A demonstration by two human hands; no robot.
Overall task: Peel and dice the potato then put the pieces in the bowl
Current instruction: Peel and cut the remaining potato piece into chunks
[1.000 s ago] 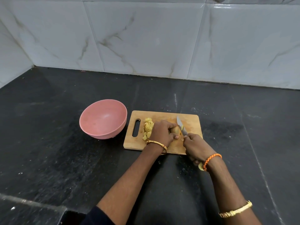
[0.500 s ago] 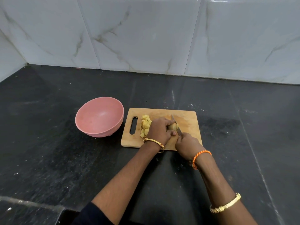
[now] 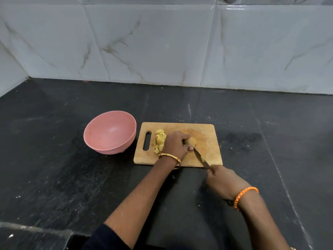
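Nearest the camera, the right hand (image 3: 222, 182) was wrapped round the handle of the knife (image 3: 201, 157), sitting just off the near edge of the cutting board (image 3: 207, 130), with the blade angled up and left so that its tip reached the potato (image 3: 191, 141). Further in, the left hand (image 3: 175, 144) curled over the remaining peeled piece of potato and pinned it to the board, thumb lying close beside the blade. To dice well here, the holding fingertips probably needed to tuck back from the edge, and the blade ought to come down level with even spacing between cuts, since the rounded piece looked likely to roll. A small scrap (image 3: 202, 158) seemed to cling to the blade and might want wiping off. Left of the holding hand lay the heap of diced pieces (image 3: 160, 139) on the board, and beyond its slotted end stood the pink bowl (image 3: 110, 132) on the dark counter (image 3: 54, 159), with no pieces in it.
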